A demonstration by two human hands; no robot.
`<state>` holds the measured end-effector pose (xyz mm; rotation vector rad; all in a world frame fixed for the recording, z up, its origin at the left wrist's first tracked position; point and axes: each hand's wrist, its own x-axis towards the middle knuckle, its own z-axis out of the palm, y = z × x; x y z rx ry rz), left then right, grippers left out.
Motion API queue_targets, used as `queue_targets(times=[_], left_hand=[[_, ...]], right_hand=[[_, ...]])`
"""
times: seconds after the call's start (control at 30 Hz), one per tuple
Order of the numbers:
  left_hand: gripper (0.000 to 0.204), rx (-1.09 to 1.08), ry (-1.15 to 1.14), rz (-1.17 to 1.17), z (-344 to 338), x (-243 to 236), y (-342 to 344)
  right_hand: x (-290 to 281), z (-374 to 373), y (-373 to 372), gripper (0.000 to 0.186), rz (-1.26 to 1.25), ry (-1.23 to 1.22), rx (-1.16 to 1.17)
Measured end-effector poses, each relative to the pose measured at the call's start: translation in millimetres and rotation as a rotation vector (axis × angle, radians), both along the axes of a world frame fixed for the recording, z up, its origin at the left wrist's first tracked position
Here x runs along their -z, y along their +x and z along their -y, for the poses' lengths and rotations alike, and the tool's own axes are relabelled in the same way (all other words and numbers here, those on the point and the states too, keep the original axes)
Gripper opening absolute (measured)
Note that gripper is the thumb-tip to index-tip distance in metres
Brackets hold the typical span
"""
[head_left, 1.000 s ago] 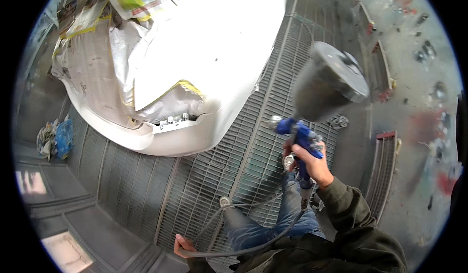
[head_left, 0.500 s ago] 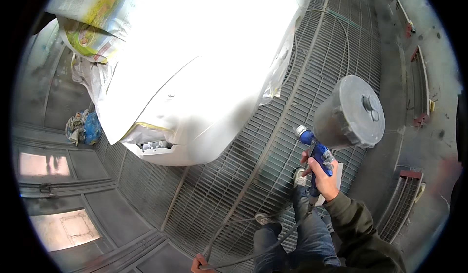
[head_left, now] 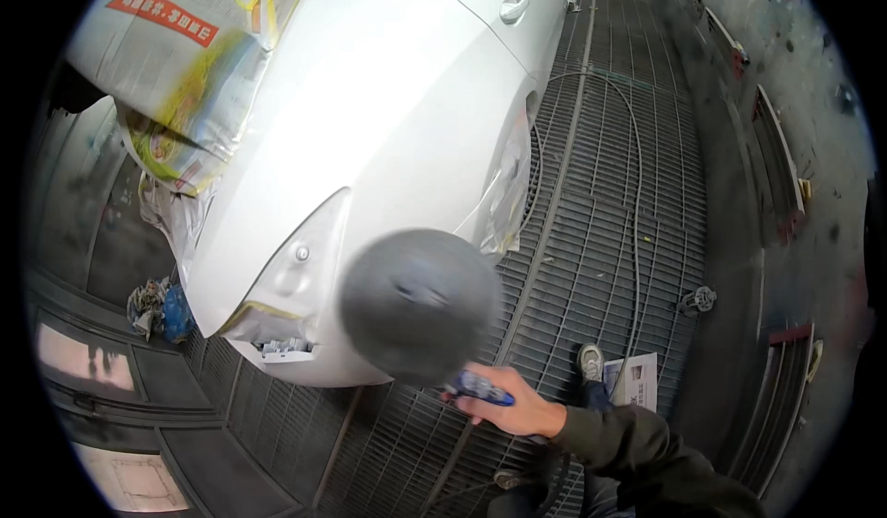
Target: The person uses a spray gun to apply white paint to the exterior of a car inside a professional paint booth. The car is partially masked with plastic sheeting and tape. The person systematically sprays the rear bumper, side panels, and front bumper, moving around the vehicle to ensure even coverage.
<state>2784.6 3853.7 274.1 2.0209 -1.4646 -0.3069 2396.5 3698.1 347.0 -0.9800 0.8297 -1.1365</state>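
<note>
My right hand [head_left: 519,405] is closed around the handle of a blue spray gun [head_left: 486,389]. On top of the gun sits a round grey paint cup with a lid [head_left: 420,310], blurred by motion. From this angle the cup covers part of a white car body [head_left: 388,139] and hides the gun's nozzle. Beside the cup, the car's corner has a recess with a round knob [head_left: 302,254] and a lower opening edged with yellow tape. My left hand is out of the picture.
Printed masking sheets [head_left: 166,33] cover the car at upper left, and clear plastic [head_left: 508,190] hangs over its wheel. A hose [head_left: 637,195] snakes across the floor grating [head_left: 605,259]. Newspaper [head_left: 636,381] lies by my shoe [head_left: 590,363]. Crumpled masking waste [head_left: 148,307] sits left.
My right hand has swung the spray gun left, from over the grating to in front of the car's corner. My left hand, earlier holding the hose at the lower edge, has left the view.
</note>
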Motion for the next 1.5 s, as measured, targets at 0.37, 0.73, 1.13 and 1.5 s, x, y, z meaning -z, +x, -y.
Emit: queue_targets(times=[0.37, 0.73, 1.13, 1.5], left_hand=[[0.026, -0.021, 0.113, -0.051, 66, 7, -143], [0.016, -0.105, 0.193, -0.137, 95, -5, -234], [0.018, -0.179, 0.254, -0.314, 29, 5, -231], [0.021, -0.064, 0.085, -0.146, 13, 30, -193]], right_hand=[[-92, 186, -178, 0.054, -0.296, -0.207, 0.018], [-175, 289, -404, 0.017, -0.533, 0.000, 0.602], [-215, 280, -324, 0.050, -0.576, 0.041, 0.479], [-159, 207, -165, 0.046, -0.285, -0.066, -0.468]])
